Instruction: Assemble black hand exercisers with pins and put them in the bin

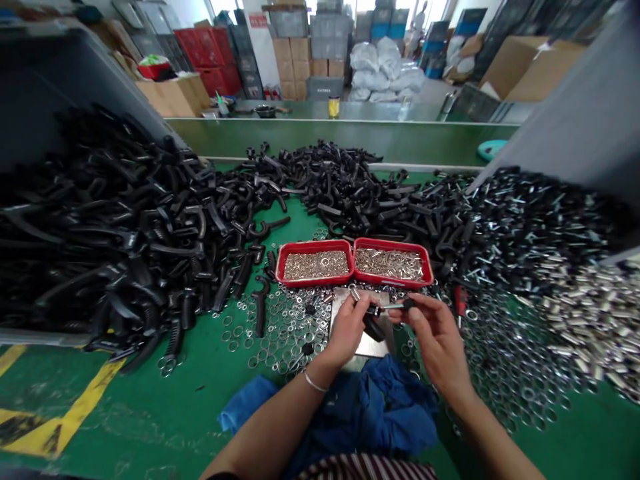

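Closed around a black handle (374, 328), my left hand (349, 328) works over a small metal plate (367, 346). A coiled spring sticks up by its fingers. My right hand (434, 333) pinches a screw with a black knob head (409, 304). The screw's silvery shank points left and meets the black handle near my left fingers; how far it is in, I cannot tell. Just beyond my hands stand two red trays: the left tray (315, 283) holds tiny metal rings, the right tray (393, 281) small metal pins.
Black handles (165, 227) heap up at the left and back. At the right lie black-headed screws (530, 227), metal sleeves (585, 313) and rings (520, 373). A red screwdriver (460, 301) lies near my right hand. Blue cloth (395, 407) covers the front edge.
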A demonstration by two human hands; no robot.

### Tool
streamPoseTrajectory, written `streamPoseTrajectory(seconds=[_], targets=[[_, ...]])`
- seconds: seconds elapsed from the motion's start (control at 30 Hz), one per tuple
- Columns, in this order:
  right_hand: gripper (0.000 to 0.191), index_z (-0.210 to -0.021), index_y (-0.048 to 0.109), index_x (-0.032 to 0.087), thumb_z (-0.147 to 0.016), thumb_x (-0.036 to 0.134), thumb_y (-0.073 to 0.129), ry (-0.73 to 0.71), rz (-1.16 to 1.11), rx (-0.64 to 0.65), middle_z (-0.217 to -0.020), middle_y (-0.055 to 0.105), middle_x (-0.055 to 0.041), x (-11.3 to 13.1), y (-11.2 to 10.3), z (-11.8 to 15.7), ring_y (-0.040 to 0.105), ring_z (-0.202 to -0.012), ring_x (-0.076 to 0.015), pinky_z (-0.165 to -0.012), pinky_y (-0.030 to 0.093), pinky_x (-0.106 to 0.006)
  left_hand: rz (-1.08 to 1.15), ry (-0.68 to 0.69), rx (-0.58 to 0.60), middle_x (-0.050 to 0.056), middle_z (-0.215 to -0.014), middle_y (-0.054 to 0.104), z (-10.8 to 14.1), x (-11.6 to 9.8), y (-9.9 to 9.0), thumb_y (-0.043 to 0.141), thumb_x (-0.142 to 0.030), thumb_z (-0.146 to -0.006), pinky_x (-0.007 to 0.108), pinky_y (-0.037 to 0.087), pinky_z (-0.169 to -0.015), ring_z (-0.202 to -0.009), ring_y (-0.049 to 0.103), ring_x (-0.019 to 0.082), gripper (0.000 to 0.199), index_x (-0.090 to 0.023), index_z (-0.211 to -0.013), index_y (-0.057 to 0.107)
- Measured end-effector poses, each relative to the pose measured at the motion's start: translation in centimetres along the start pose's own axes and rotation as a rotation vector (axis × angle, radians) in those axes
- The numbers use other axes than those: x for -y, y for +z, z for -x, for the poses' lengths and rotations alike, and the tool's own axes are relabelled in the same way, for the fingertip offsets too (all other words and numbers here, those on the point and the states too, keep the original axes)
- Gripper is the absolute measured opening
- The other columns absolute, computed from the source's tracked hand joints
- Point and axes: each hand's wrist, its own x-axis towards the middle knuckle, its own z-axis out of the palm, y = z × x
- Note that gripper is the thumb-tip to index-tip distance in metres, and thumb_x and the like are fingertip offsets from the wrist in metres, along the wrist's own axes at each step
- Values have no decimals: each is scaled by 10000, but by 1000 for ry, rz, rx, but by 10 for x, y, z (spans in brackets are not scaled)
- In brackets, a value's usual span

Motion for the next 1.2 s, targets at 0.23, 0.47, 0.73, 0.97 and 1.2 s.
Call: streamPoseTrajectory(seconds=[0.23, 0.47, 0.73, 0.97, 1.2], targets=[[276, -1201, 523, 238, -962, 371, 551, -167, 351, 63, -1108, 670, -95, -17, 14, -2, 698, -947, -227, -891, 548, -412, 39, 45, 26, 19, -868, 642, -8, -10, -4, 566, -516, -920, 258, 481, -728, -751, 598, 130, 352, -165, -930, 592], [186, -1131, 521, 210, -976, 312, 501, -323, 671, 279, -1025, 652, -103, -22, -2, -13, 663, -940, -241, -820, 550, -399, -249, 39, -6, 12, -822, 622, -5, -14, -10, 517, -584, -918, 249, 471, -687, -723, 577, 136, 432, -163, -932, 611], [181, -941, 463, 247, -979, 423, 472, 6, 313, 445, -772, 579, -1, -16, -2, -29, 555, -614, -165, -602, 504, -327, -595, 112, 47, 18, -866, 639, -3, -21, -11, 476, -533, -957, 260, 477, -717, -794, 608, 158, 356, -197, -979, 593], [337, -904, 509, 226, -879, 545, 613, 84, 323, 328, -749, 574, -2, 1, 19, -19, 532, -609, -144, -551, 442, -269, -686, 305, 17, 35, -898, 650, -6, -24, -16, 461, -471, -978, 305, 470, -803, -838, 603, 170, 310, -187, -979, 587], [657, -796, 506, 214, -938, 732, 128, 584, 76, 673, -502, 476, 41, -5, 9, -16, 323, -328, -101, -358, 318, -252, -765, 336, 152, 26, -836, 626, -6, -27, -21, 469, -453, -973, 299, 451, -748, -775, 571, 163, 302, -183, -900, 582]])
